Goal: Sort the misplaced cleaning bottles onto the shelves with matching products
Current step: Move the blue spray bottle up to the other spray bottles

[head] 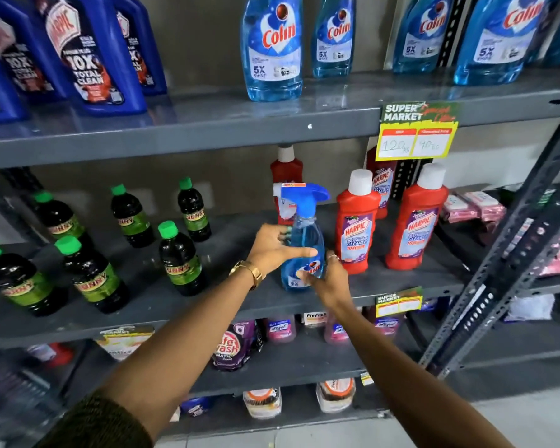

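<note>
A blue Colin spray bottle (304,240) with a blue trigger head stands on the middle shelf (207,305), just left of the red Harpic bathroom cleaner bottles (356,227). My left hand (277,245) wraps the bottle's left side, thumb across its front. My right hand (325,276) grips its lower right part. Matching blue Colin bottles (272,50) stand on the top shelf (240,124), with dark blue Harpic bottles (88,53) to their left.
Several dark Sunny bottles (180,260) with green caps fill the middle shelf's left half. A yellow price tag (416,134) hangs from the top shelf's edge. Pouches and bottles sit on lower shelves (288,367). A slanted metal brace (511,247) crosses at right.
</note>
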### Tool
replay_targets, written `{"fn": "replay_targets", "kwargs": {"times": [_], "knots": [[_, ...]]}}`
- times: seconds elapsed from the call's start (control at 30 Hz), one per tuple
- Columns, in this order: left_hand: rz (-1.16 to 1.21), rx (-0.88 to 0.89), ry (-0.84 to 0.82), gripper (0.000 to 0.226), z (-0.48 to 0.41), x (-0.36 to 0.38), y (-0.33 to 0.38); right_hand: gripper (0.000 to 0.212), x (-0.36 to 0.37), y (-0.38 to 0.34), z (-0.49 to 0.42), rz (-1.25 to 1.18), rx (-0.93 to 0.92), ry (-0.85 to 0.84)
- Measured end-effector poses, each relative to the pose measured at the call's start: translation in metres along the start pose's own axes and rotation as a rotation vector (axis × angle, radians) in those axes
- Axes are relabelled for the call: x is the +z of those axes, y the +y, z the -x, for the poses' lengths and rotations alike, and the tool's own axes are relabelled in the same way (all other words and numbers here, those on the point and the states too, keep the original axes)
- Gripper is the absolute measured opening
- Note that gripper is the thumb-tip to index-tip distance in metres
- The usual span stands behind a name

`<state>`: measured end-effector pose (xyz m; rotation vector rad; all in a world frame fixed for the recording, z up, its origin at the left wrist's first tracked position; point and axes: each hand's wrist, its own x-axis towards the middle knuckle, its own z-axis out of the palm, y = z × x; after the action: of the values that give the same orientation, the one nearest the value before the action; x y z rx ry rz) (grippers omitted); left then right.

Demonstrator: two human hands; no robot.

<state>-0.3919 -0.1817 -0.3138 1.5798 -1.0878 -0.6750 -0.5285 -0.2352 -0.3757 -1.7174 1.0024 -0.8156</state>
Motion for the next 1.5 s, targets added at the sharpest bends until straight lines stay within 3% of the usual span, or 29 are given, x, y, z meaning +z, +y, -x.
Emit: {"fn": "replay_targets", "kwargs": {"times": [0.23, 0.57, 0.63, 0.77, 1.0, 1.07, 1.2, 1.3, 1.5], "knots": [[-0.024, 0.118, -0.003, 0.035, 0.049, -0.017, 0.038, 0.049, -0.026, -0.034, 0.04, -0.035, -0.151, -0.133], [-0.003, 0.424, -0.03, 0.026, 0.099, -0.029, 0.193, 0.052, -0.114, -0.16, 0.095, -0.156, -0.404, -0.185], [0.01, 0.476, -0.026, 0.034, 0.088, -0.029, 0.222, 0.052, -0.133, -0.183, 0.087, -0.19, -0.468, -0.165], [0.068, 0.528, 0.041, 0.077, 0.058, -0.021, 0.293, 0.054, -0.179, -0.24, 0.061, -0.256, -0.59, -0.087], [0.144, 0.575, 0.14, 0.036, -0.011, 0.004, 0.378, 0.024, -0.234, -0.307, -0.026, -0.243, -0.692, -0.064], [0.09, 0.582, 0.177, 0.037, -0.04, 0.01, 0.385, 0.025, -0.243, -0.311, -0.056, -0.247, -0.673, -0.064], [-0.014, 0.585, 0.251, 0.058, -0.092, 0.025, 0.376, 0.019, -0.245, -0.295, -0.112, -0.239, -0.621, -0.083], [-0.03, 0.573, 0.229, 0.042, -0.11, 0.029, 0.364, 0.017, -0.237, -0.286, -0.135, -0.215, -0.577, -0.082], [0.01, 0.518, 0.221, 0.032, -0.127, 0.028, 0.347, 0.039, -0.229, -0.274, -0.157, -0.195, -0.493, -0.112]]}}
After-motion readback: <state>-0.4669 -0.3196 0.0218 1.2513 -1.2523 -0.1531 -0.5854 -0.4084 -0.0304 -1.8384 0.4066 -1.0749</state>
